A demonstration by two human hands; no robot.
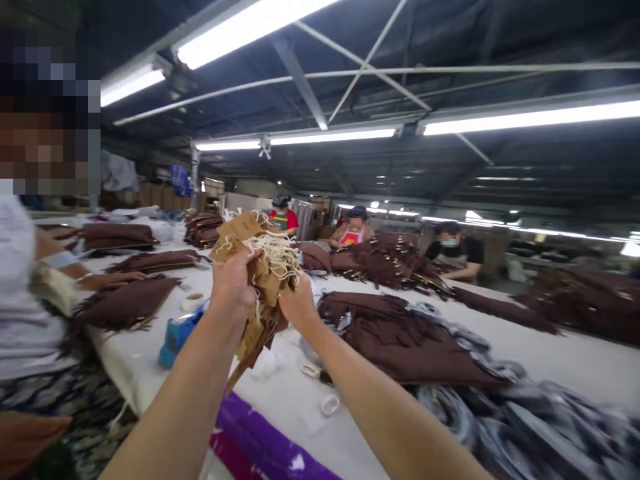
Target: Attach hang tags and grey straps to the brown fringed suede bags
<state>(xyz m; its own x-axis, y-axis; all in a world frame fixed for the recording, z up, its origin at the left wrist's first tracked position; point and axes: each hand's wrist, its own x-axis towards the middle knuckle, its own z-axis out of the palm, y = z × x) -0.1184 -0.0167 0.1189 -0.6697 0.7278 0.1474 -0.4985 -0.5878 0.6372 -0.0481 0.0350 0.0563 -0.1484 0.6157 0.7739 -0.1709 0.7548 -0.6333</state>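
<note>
Both my hands hold a thick bunch of brown paper hang tags point(267, 283) with white strings, raised above the table. My left hand point(233, 277) grips the bunch from the left, its thumb lying over the strings. Closed on the right side of the same bunch is my right hand point(297, 300); its fingertips are partly hidden behind the tags. Below and to the left of the bunch stands a blue tape dispenser point(175, 337). White-handled scissors point(313, 371) lie on the table under my right forearm.
Folded brown fringed textiles point(400, 340) lie to the right, beside grey coiled strips point(540, 427). A purple plastic package point(265, 443) is at the front edge of the white table point(350, 433). A person in white point(25, 287) stands close at left; several others work across the table.
</note>
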